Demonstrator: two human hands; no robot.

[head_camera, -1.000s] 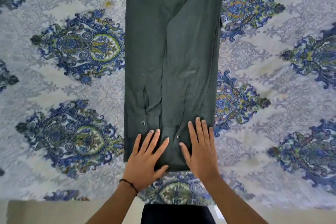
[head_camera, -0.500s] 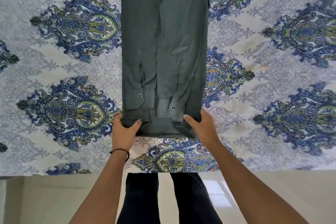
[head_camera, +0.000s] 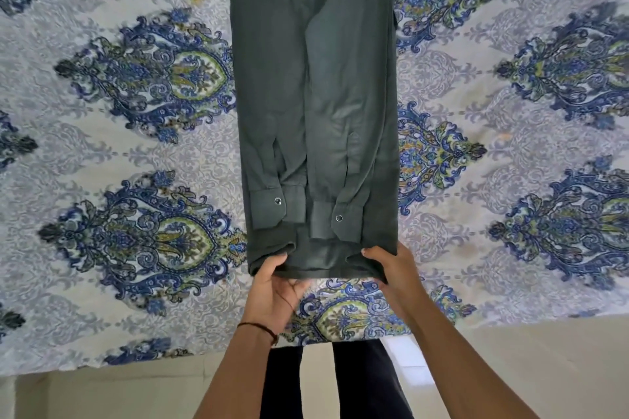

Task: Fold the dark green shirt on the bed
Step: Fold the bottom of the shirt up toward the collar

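— At the fingertips first, left side?

— Clamped on the near hem of the dark green shirt [head_camera: 316,95]. Left thumb [head_camera: 278,258] on top of the cloth, the other fingers curled underneath and mostly hidden by it. Left hand [head_camera: 274,286] turned palm-up, just below the hem near its left corner.

— And on the right?

— Same sort of pinch at the hem's right corner. Right thumb [head_camera: 369,253] laid over the edge, the rest of the right hand [head_camera: 394,269] tucked below and behind the fabric. Cannot tell how those fingers lie.

— State of the hem itself?

— Rolled up a little at each pinch, fairly straight between the two grips.

— Further out along the cloth?

— Laid out as a long narrow strip, running away from the hands to the top edge of the view. Both sleeves folded in lengthwise on top, side by side. Left cuff [head_camera: 265,206] and right cuff [head_camera: 350,219] just beyond the hem, nearly touching.

— Underneath?

— Spread flat on a pale bedspread [head_camera: 136,160] printed with blue and green medallions, roughly midway across the visible width.

— Back towards the body?

— Thin dark band [head_camera: 258,326] round the left wrist. Dark trousers [head_camera: 357,381] below the bed's near edge, over a light floor [head_camera: 527,367].
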